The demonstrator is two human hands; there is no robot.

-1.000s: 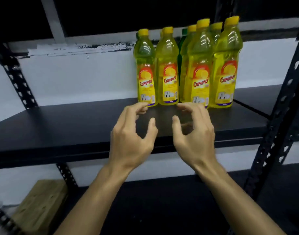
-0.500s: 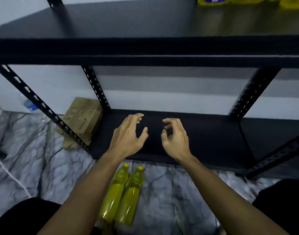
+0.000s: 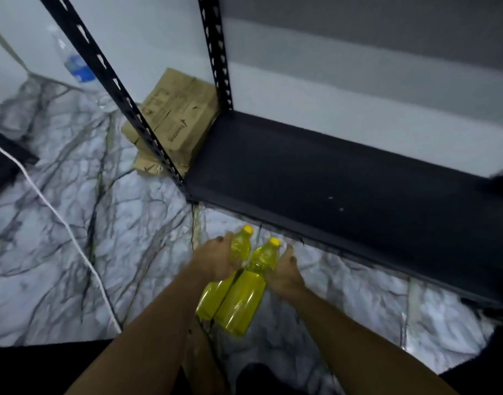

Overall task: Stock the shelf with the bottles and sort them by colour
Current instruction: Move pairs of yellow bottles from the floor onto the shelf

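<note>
Two yellow bottles [image 3: 238,283] lie side by side on the marble floor [image 3: 73,252], just in front of the bottom shelf [image 3: 344,178]. My left hand [image 3: 216,260] wraps one neck; right hand [image 3: 285,276] touches the other, fingers w/ grip unclear. Should grab both at shoulders, lift upright.

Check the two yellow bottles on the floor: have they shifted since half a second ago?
Cannot tell. The camera tilted down, but the two yellow bottles lie side by side before the bottom shelf as earlier, caps toward it.
</note>
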